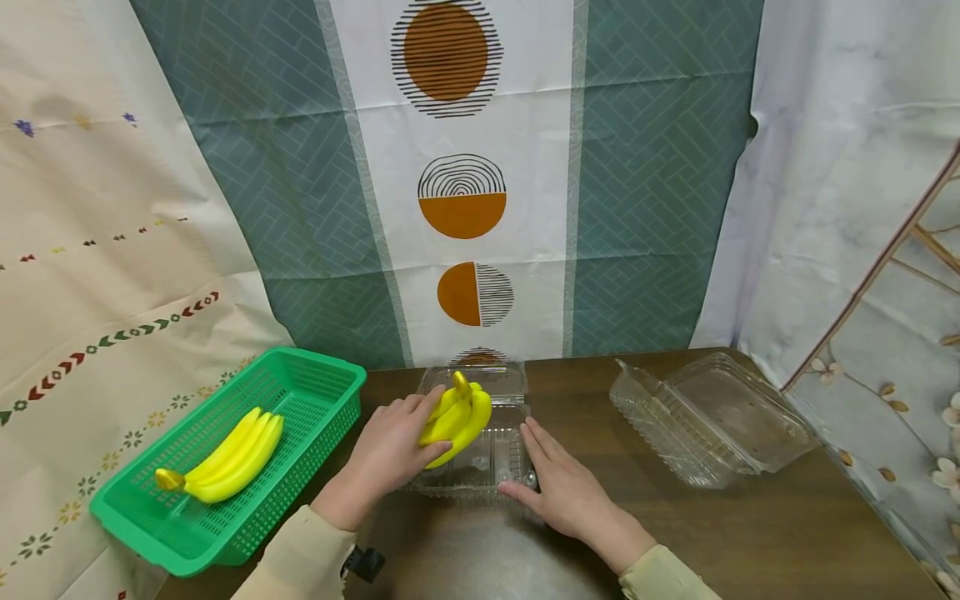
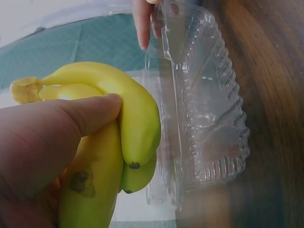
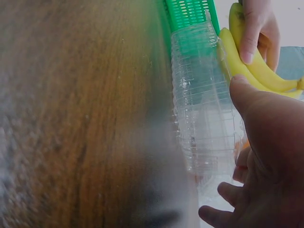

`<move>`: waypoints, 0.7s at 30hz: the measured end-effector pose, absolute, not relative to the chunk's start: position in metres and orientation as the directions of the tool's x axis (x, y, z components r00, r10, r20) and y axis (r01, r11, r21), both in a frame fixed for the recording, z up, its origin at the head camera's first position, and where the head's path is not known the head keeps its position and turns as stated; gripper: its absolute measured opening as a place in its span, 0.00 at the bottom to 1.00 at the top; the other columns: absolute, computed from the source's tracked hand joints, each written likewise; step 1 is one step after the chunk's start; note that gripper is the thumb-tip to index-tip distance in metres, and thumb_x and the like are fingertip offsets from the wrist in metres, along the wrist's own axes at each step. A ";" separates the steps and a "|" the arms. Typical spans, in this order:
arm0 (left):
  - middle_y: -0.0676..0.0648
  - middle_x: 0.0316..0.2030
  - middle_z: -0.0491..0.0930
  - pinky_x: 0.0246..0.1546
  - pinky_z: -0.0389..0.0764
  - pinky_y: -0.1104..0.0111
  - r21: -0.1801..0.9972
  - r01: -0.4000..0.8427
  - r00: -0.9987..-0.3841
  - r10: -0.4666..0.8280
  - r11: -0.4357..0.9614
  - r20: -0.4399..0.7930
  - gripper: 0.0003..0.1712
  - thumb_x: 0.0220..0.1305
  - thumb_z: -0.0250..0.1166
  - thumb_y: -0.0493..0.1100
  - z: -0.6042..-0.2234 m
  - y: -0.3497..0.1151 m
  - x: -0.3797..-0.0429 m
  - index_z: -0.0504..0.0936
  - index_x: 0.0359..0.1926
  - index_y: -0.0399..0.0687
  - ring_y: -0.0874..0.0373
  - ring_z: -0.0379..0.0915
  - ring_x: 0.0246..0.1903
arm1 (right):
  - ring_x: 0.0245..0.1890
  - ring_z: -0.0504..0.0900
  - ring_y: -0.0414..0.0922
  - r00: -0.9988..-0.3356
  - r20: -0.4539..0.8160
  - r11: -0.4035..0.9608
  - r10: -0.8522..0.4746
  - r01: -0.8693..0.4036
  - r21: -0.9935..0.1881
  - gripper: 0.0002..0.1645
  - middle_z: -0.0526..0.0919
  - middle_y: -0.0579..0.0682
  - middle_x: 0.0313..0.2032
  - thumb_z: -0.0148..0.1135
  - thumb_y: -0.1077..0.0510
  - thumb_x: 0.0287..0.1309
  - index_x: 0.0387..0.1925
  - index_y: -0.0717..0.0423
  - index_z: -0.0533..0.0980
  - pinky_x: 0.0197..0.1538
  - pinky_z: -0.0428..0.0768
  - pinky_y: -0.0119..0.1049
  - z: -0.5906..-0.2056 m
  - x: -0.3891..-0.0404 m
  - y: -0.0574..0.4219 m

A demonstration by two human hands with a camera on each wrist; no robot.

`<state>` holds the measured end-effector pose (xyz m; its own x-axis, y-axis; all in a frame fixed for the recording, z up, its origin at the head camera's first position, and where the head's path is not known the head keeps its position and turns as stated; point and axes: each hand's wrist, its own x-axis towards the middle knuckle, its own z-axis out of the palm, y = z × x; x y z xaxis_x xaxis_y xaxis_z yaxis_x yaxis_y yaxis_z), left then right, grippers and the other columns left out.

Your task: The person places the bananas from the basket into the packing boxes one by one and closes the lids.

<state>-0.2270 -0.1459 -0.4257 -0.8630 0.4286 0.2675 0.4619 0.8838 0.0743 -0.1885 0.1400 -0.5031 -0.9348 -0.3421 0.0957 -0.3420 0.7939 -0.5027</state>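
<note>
My left hand [image 1: 386,446] grips a bunch of yellow bananas [image 1: 471,417], thumb on the near side and stem end up. It holds the bunch above an open clear plastic clamshell box [image 1: 491,460], whose lid [image 1: 442,379] leans back at the rear. In the left wrist view, the thumb presses across the bananas [image 2: 140,114], which have greenish tips. My right hand [image 1: 566,492] rests at the right side of the box, fingers extended along its edge. From the right wrist, the thumb lies near the rim of the box [image 3: 204,109].
At the left stands a green perforated basket [image 1: 307,387] with another banana bunch [image 1: 240,458] in it. Another open clear clamshell box [image 1: 750,425] lies on the brown wooden table [image 1: 825,525] at the right. A patterned cloth [image 1: 645,183] hangs behind the table.
</note>
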 end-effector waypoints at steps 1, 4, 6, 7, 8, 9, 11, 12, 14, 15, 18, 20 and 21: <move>0.42 0.57 0.86 0.50 0.82 0.49 0.079 0.463 -0.864 0.429 0.883 0.262 0.51 0.64 0.82 0.60 -0.426 -0.145 -0.227 0.72 0.80 0.45 0.46 0.81 0.47 | 0.85 0.58 0.57 -0.934 0.096 0.793 -0.343 -0.343 -0.504 0.64 0.49 0.54 0.89 0.61 0.22 0.72 0.89 0.58 0.54 0.77 0.70 0.60 -0.503 -0.189 0.140; 0.43 0.56 0.86 0.50 0.82 0.49 0.091 0.463 -0.868 0.430 0.882 0.249 0.51 0.64 0.82 0.59 -0.426 -0.141 -0.228 0.73 0.80 0.46 0.47 0.80 0.46 | 0.85 0.58 0.57 -0.936 0.087 0.796 -0.340 -0.336 -0.504 0.64 0.48 0.53 0.89 0.60 0.21 0.72 0.89 0.57 0.53 0.77 0.70 0.60 -0.504 -0.188 0.140; 0.43 0.56 0.86 0.50 0.82 0.49 0.100 0.461 -0.872 0.428 0.882 0.238 0.50 0.64 0.82 0.59 -0.427 -0.139 -0.229 0.73 0.80 0.46 0.47 0.80 0.46 | 0.85 0.58 0.57 -0.937 0.084 0.795 -0.338 -0.333 -0.507 0.65 0.47 0.52 0.89 0.60 0.21 0.71 0.89 0.57 0.53 0.77 0.70 0.60 -0.504 -0.188 0.140; 0.43 0.56 0.86 0.50 0.82 0.49 0.104 0.460 -0.873 0.428 0.882 0.232 0.50 0.64 0.83 0.59 -0.428 -0.137 -0.230 0.73 0.80 0.46 0.48 0.79 0.45 | 0.85 0.58 0.57 -0.938 0.080 0.796 -0.337 -0.330 -0.507 0.65 0.47 0.52 0.89 0.60 0.21 0.71 0.89 0.56 0.53 0.77 0.70 0.60 -0.503 -0.188 0.140; 0.43 0.56 0.86 0.50 0.82 0.49 0.108 0.460 -0.875 0.429 0.881 0.226 0.50 0.64 0.83 0.59 -0.429 -0.136 -0.230 0.73 0.80 0.46 0.48 0.79 0.45 | 0.85 0.58 0.57 -0.939 0.077 0.797 -0.337 -0.327 -0.508 0.65 0.47 0.52 0.89 0.59 0.20 0.71 0.89 0.56 0.52 0.77 0.70 0.60 -0.503 -0.188 0.140; 0.43 0.57 0.86 0.51 0.82 0.49 0.111 0.461 -0.875 0.430 0.881 0.222 0.50 0.64 0.83 0.59 -0.429 -0.134 -0.231 0.73 0.80 0.46 0.48 0.80 0.46 | 0.85 0.58 0.56 -0.939 0.074 0.797 -0.336 -0.325 -0.508 0.65 0.47 0.52 0.89 0.59 0.20 0.71 0.89 0.56 0.52 0.77 0.70 0.60 -0.503 -0.188 0.140; 0.43 0.58 0.86 0.52 0.82 0.49 0.120 0.460 -0.878 0.430 0.880 0.210 0.50 0.64 0.82 0.59 -0.431 -0.132 -0.232 0.73 0.80 0.47 0.47 0.80 0.48 | 0.85 0.58 0.56 -0.940 0.071 0.798 -0.335 -0.323 -0.509 0.66 0.47 0.52 0.89 0.58 0.19 0.70 0.89 0.56 0.52 0.77 0.70 0.60 -0.502 -0.188 0.141; 0.43 0.59 0.85 0.52 0.82 0.48 0.123 0.460 -0.878 0.431 0.879 0.207 0.50 0.64 0.82 0.59 -0.431 -0.131 -0.232 0.73 0.80 0.47 0.47 0.81 0.48 | 0.85 0.58 0.56 -0.939 0.070 0.798 -0.336 -0.323 -0.510 0.66 0.47 0.52 0.89 0.57 0.18 0.70 0.89 0.56 0.52 0.77 0.70 0.60 -0.502 -0.188 0.141; 0.43 0.60 0.85 0.53 0.82 0.48 0.131 0.460 -0.880 0.432 0.878 0.198 0.49 0.64 0.82 0.59 -0.433 -0.129 -0.233 0.74 0.80 0.47 0.46 0.81 0.50 | 0.85 0.58 0.57 -0.939 0.070 0.797 -0.337 -0.324 -0.511 0.66 0.47 0.52 0.89 0.57 0.18 0.70 0.89 0.56 0.52 0.77 0.70 0.60 -0.502 -0.188 0.141; 0.42 0.61 0.85 0.53 0.82 0.47 0.135 0.459 -0.881 0.431 0.878 0.193 0.49 0.64 0.82 0.59 -0.434 -0.128 -0.234 0.74 0.80 0.48 0.45 0.81 0.50 | 0.85 0.58 0.57 -0.939 0.071 0.796 -0.338 -0.325 -0.511 0.66 0.47 0.52 0.89 0.57 0.18 0.70 0.89 0.56 0.52 0.77 0.70 0.60 -0.502 -0.187 0.141; 0.42 0.62 0.85 0.54 0.81 0.47 0.150 0.453 -0.887 0.428 0.879 0.173 0.49 0.65 0.82 0.60 -0.436 -0.126 -0.235 0.74 0.80 0.48 0.46 0.82 0.51 | 0.85 0.58 0.57 -0.938 0.073 0.794 -0.340 -0.328 -0.511 0.66 0.47 0.52 0.89 0.56 0.18 0.70 0.89 0.56 0.53 0.77 0.70 0.61 -0.502 -0.187 0.141; 0.42 0.62 0.85 0.55 0.81 0.46 0.164 0.449 -0.891 0.426 0.878 0.158 0.49 0.65 0.81 0.60 -0.438 -0.124 -0.236 0.73 0.80 0.49 0.46 0.81 0.51 | 0.85 0.58 0.57 -0.938 0.074 0.794 -0.340 -0.328 -0.511 0.66 0.47 0.52 0.89 0.57 0.18 0.70 0.89 0.57 0.53 0.77 0.70 0.61 -0.503 -0.187 0.141; 0.42 0.62 0.85 0.56 0.81 0.46 0.171 0.448 -0.892 0.426 0.877 0.152 0.49 0.65 0.81 0.60 -0.439 -0.124 -0.236 0.73 0.80 0.49 0.46 0.81 0.51 | 0.85 0.58 0.57 -0.938 0.075 0.794 -0.339 -0.329 -0.511 0.66 0.47 0.52 0.89 0.57 0.18 0.71 0.89 0.57 0.53 0.77 0.70 0.61 -0.503 -0.187 0.141</move>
